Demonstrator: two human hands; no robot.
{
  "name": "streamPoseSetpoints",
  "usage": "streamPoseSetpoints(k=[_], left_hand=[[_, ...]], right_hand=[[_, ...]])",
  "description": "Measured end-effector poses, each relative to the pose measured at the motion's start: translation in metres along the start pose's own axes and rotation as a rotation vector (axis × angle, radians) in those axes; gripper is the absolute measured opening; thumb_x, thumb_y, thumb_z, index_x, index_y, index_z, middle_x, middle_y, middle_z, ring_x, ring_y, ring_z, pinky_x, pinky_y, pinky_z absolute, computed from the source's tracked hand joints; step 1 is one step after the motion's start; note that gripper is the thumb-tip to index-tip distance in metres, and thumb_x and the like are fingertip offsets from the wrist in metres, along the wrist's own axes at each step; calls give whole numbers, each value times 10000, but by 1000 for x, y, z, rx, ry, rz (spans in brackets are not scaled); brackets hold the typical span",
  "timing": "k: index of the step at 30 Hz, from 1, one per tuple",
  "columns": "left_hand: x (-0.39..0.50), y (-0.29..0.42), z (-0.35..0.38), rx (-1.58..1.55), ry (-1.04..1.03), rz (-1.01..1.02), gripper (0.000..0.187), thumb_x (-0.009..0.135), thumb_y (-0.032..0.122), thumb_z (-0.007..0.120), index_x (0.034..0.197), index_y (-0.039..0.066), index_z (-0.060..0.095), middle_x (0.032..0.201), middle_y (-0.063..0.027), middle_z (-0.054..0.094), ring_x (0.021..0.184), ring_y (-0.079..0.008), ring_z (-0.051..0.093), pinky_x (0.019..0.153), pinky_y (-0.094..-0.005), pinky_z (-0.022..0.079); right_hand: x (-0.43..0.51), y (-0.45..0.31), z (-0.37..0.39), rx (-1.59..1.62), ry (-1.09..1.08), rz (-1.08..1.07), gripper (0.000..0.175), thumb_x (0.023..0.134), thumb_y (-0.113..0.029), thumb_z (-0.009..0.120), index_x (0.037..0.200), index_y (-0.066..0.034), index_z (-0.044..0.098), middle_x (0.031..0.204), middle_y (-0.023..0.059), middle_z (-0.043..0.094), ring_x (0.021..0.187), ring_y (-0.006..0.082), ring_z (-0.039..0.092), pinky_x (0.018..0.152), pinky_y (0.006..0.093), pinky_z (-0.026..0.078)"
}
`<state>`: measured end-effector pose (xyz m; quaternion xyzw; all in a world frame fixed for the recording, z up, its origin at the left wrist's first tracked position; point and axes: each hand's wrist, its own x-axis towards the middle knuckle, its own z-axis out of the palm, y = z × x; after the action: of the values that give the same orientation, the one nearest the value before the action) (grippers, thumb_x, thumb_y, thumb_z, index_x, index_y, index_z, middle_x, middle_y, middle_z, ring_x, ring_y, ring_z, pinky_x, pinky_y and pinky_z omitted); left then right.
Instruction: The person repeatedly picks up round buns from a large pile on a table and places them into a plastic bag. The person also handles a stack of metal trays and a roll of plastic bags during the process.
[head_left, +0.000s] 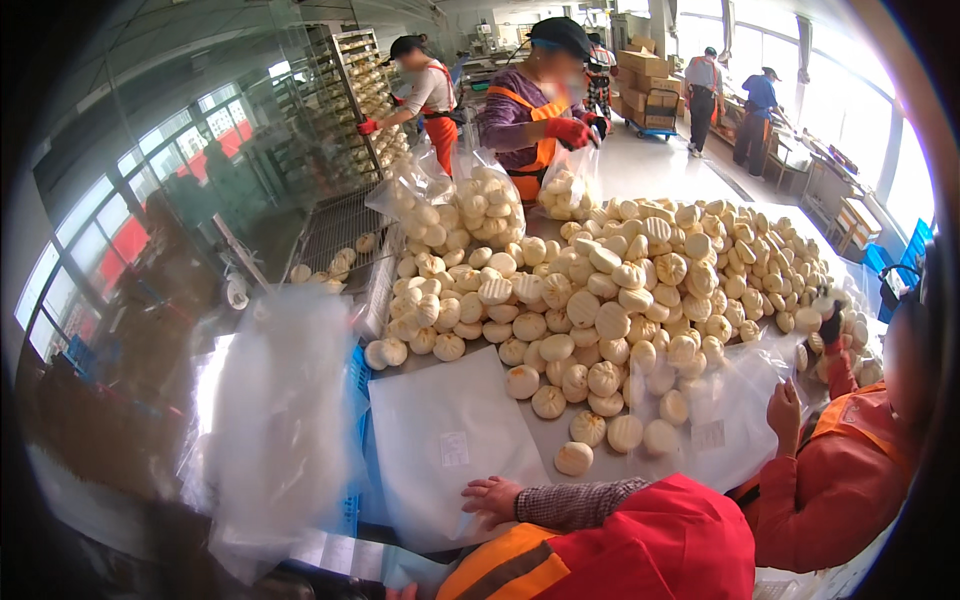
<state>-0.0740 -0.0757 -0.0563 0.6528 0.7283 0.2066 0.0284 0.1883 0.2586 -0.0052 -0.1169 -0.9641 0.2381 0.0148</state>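
Note:
My right hand (491, 501), bare below a checked sleeve, lies palm down with fingers spread on a flat translucent plastic bag (420, 390) bearing a printed label. At the bottom edge, only a few fingers of my left hand (402, 592) show beside bluish plastic film (409, 566); its grip is hidden. A blurred stack of clear plastic bags (277, 427) stands at the left, over a blue plastic crate (358, 435). Beyond my right hand, a large heap of pale round filled buns (611, 319) covers much of the table (487, 360). Some buns have pleated tops, others ridged bottoms.
Close on the right, a co-worker (832, 465) holds a clear bag (731, 427) by the heap. Across it, another in red gloves (574, 133) grips a bag of buns (566, 187) beside filled bags (487, 199). A wire rack (341, 225) and glass panel (172, 187) stand left.

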Motion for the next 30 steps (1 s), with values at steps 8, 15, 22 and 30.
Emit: streamPoseSetpoints(k=[8, 15, 22, 30], left_hand=[[11, 40, -19, 61, 122, 35, 363, 795, 260, 607, 1098, 62, 617, 1010, -188, 608, 973, -381, 533, 851, -466, 441], [22, 89, -32, -257, 57, -428, 347, 790, 158, 552, 1113, 46, 607, 1032, -199, 596, 967, -398, 532, 861, -466, 437], [58, 90, -49, -420, 236, -331, 336, 825, 109, 521, 1142, 10, 570, 1122, -177, 591, 1015, -289, 572, 867, -379, 454], [71, 133, -75, -1320, 356, -970, 210, 845, 144, 556, 1041, 71, 576, 825, 14, 586, 651, -86, 520, 535, -247, 412]], right_hand=[[21, 34, 23, 197, -21, -11, 393, 714, -303, 709, 1076, -167, 633, 1274, 53, 521, 1181, 264, 476, 944, 406, 418], [17, 8, -2, 8, 32, 67, 428, 725, -322, 715, 1104, -163, 591, 1315, 72, 457, 1152, 304, 469, 949, 373, 418], [50, 31, 8, -221, -148, -140, 265, 733, -333, 702, 941, -175, 665, 1054, 37, 614, 1037, 254, 538, 880, 383, 466], [35, 40, 7, 617, 159, 268, 181, 818, -229, 673, 844, -51, 691, 764, 68, 664, 728, 155, 614, 685, 291, 498]])
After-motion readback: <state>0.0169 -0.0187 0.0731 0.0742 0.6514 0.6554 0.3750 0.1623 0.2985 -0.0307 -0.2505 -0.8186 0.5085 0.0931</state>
